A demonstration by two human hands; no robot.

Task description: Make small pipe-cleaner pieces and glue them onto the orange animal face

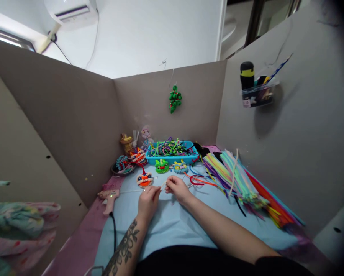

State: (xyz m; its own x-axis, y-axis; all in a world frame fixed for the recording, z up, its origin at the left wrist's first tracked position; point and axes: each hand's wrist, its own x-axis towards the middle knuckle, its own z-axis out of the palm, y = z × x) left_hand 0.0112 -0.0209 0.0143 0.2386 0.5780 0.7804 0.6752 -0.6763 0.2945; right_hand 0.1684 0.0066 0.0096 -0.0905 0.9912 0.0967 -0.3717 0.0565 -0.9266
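Observation:
Both hands meet over the blue cloth, fingers pinched on a thin white pipe cleaner (163, 185). My left hand (148, 200) grips it from the left, and a pale length runs out leftward toward the pink glue gun (111, 197). Just to the right, my right hand (176, 188) pinches the short piece between the hands. Behind the left hand sits an orange and white pipe-cleaner figure (144, 179) with a face. A green figure (162, 166) and a blue and yellow figure (180, 167) stand farther back. The fingertips partly hide the pipe cleaner's end.
A blue tray (172, 160) of tangled pipe cleaners stands at the back. Bundles of coloured pipe cleaners (241, 180) lie on the right. A dark bowl (123, 172) and a brown cup (127, 144) are at back left. Grey panels enclose the table; a plastic bin (257, 96) hangs right.

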